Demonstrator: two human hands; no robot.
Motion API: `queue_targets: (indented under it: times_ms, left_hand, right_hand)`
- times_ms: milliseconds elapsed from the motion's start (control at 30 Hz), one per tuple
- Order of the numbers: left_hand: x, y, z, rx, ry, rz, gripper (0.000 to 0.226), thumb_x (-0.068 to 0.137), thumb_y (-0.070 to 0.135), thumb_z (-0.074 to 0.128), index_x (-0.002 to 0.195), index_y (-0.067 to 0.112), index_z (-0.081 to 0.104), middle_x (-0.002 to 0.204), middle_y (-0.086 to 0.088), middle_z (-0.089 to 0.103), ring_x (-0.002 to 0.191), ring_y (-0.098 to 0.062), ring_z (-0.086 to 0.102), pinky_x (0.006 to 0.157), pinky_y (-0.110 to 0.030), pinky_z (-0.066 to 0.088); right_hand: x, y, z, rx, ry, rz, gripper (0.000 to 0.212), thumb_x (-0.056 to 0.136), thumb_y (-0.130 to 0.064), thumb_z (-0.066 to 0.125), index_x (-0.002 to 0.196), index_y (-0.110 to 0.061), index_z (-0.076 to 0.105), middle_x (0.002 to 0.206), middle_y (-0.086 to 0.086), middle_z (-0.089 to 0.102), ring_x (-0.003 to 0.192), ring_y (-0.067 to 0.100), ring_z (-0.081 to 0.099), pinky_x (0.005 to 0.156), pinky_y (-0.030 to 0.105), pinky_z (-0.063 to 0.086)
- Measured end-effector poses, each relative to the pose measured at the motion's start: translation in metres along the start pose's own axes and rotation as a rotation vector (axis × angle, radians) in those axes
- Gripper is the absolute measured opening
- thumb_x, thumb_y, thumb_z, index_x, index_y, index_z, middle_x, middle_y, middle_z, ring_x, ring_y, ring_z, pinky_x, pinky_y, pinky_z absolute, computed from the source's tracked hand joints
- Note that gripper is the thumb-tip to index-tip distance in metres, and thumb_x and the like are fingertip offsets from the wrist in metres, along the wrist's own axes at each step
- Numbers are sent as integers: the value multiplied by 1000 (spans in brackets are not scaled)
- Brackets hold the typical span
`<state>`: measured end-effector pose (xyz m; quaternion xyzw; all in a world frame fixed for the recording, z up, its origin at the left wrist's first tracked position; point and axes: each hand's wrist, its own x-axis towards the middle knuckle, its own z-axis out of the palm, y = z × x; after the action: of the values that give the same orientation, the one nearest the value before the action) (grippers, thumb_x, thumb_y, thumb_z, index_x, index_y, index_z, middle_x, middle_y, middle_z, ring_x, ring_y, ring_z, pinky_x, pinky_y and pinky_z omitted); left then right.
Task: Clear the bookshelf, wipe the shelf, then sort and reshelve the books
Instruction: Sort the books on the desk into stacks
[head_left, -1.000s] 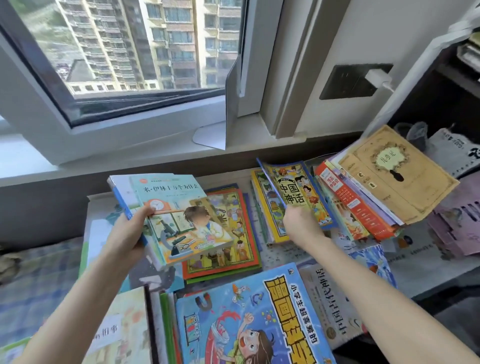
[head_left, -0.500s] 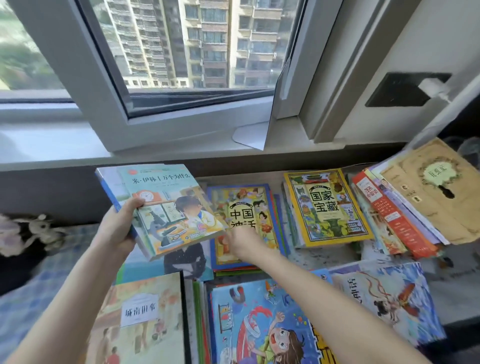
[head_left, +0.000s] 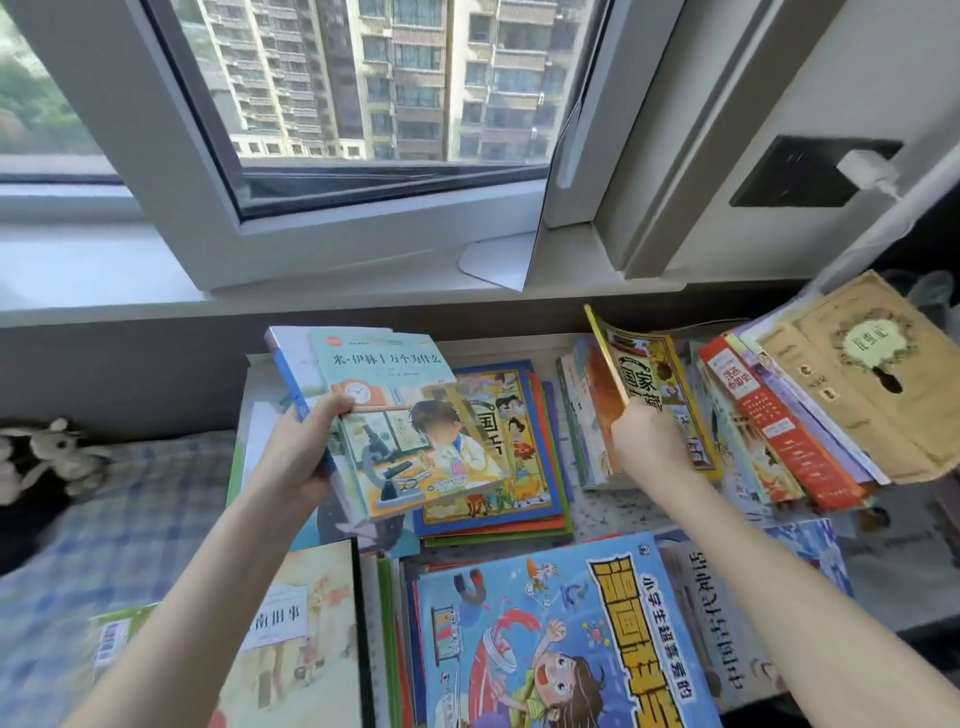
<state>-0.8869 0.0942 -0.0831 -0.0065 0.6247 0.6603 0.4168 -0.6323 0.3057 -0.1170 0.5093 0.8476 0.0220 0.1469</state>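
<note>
My left hand (head_left: 304, 449) grips a small stack of books above the table; its top cover is a pale green book (head_left: 402, 415) showing a child with a microscope. My right hand (head_left: 647, 441) holds a yellow-edged picture book (head_left: 641, 374) and tilts it up off the pile beneath. Between the two hands a blue-bordered picture book (head_left: 511, 457) lies flat on its own stack. Many more books lie spread over the surface in loose piles.
A leaning pile with a red book (head_left: 774, 415) and a tan book (head_left: 872, 374) sits at the right. A large blue comic book (head_left: 545, 639) lies in front. A windowsill (head_left: 104, 270) runs behind, a checked blanket (head_left: 119, 519) and soft toy (head_left: 52, 452) lie left.
My right hand left the blue-bordered book on the middle stack, moved right and lifted the yellow-edged book. My left hand kept its stack almost still.
</note>
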Motion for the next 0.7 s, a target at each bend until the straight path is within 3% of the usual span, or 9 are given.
queue_targets:
  times_ms: [67,167,267,333,467,533,600,667,700]
  left_hand:
    - [-1,1,2,-8,4,-15,12,93,7,51,100,15,58,93,-6,70,69,-15,71,53,-27,57]
    - [-3,7,-1,-27,5,-20,19,94,10,52,112,14,56,98,-8,70,79,-19,69,67,-33,58]
    - [-6,14,-9,-45,1,-4,22,93,8,54,113,15,57,100,-8,71,82,-21,69,77,-39,56]
    - [-6,19,-15,-35,16,9,24,92,7,55,114,14,57,101,-8,70,82,-20,69,75,-38,57]
    - [-3,25,-31,10,51,50,28,90,7,58,118,12,57,104,-9,70,79,-18,70,69,-34,57]
    - [0,26,-38,19,64,39,32,91,9,58,123,9,56,108,-12,68,82,-21,68,73,-36,56]
    - [2,26,-41,13,67,31,33,91,10,57,124,9,54,108,-12,68,83,-21,67,71,-35,58]
    - [3,25,-38,8,55,32,30,91,9,56,122,10,55,108,-12,67,84,-21,67,68,-35,59]
    - [4,24,-36,14,45,37,28,91,8,56,119,11,56,109,-12,67,84,-21,67,69,-36,59]
  right_hand:
    - [-16,-18,-23,-97,81,-133,28,95,2,38,113,3,59,104,13,58,88,26,66,60,28,44]
    - [-32,-62,-34,-36,53,-292,31,97,3,33,115,3,59,108,15,56,85,25,65,57,29,41]
    - [-34,-107,-23,263,-117,-225,19,94,5,44,103,-3,58,98,15,60,82,27,61,52,25,37]
    - [-31,-127,-8,440,-213,-220,10,91,3,50,89,-6,55,92,12,62,77,26,55,46,24,32]
    - [-28,-136,7,552,-395,-284,18,97,-12,46,92,-5,62,93,13,64,83,29,60,57,32,42]
    - [-28,-126,7,717,-513,-317,26,102,-18,38,108,-11,62,106,12,65,94,31,62,71,35,50]
    - [-26,-106,5,758,-407,-289,33,102,-18,37,124,-11,60,119,9,65,92,26,64,71,28,49]
    - [-22,-75,7,646,-31,-116,34,101,-19,39,126,-10,61,110,12,69,72,22,60,56,25,41]
    - [-19,-56,10,584,113,4,34,101,-24,41,125,-9,60,104,13,70,75,25,61,57,28,42]
